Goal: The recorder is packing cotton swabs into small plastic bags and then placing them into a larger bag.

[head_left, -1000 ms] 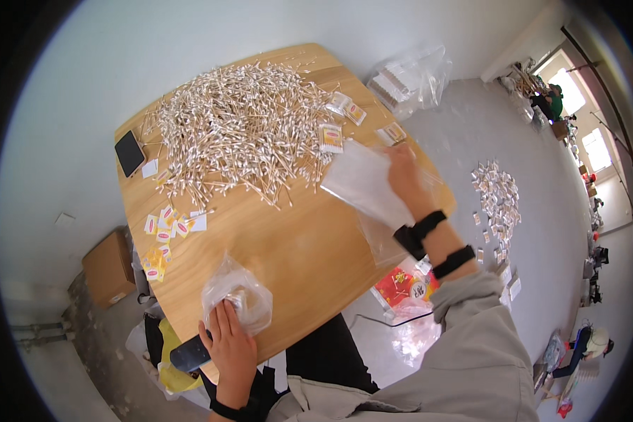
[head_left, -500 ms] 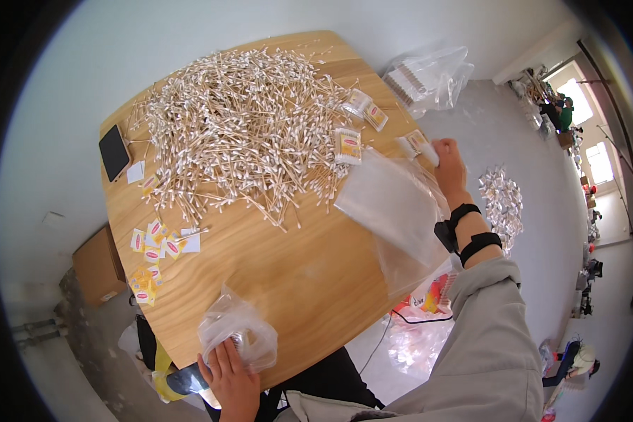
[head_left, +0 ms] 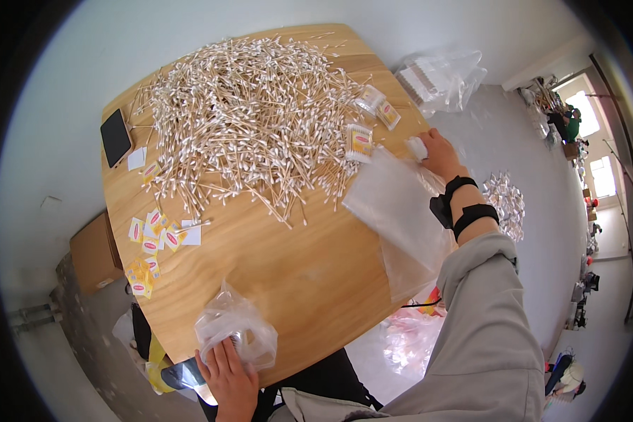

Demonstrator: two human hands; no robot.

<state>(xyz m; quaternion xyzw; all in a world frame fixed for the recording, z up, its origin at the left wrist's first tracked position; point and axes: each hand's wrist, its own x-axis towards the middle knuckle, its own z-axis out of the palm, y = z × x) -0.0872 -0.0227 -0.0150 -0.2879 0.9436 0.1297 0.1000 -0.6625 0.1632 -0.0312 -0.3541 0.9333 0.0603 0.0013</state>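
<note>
At the right edge of the table, my right hand (head_left: 442, 153) is closed round a small pack of cotton swabs (head_left: 416, 148); the fingers hide part of it. My left hand (head_left: 231, 380) grips a crumpled clear plastic bag (head_left: 240, 316) at the near edge, its fingertips at the bag's mouth. Something ribbed shows dimly inside that bag. A large heap of loose cotton swabs (head_left: 246, 126) covers the far part of the table. Packed swabs (head_left: 359, 143) with a yellow label lie at the heap's right side, and two more packs (head_left: 378, 107) lie beyond them.
A flat, large clear bag (head_left: 397, 204) hangs over the table's right edge. Yellow and white label cards (head_left: 151, 228) and a phone (head_left: 116, 138) lie on the left. A filled clear bag (head_left: 439, 81) stands past the far right corner. A cardboard box (head_left: 95, 253) is at the left.
My right hand has drawn slightly left and turned, and the swab pack has tilted with it. The view has shifted a little. My left hand keeps its place on the bag.
</note>
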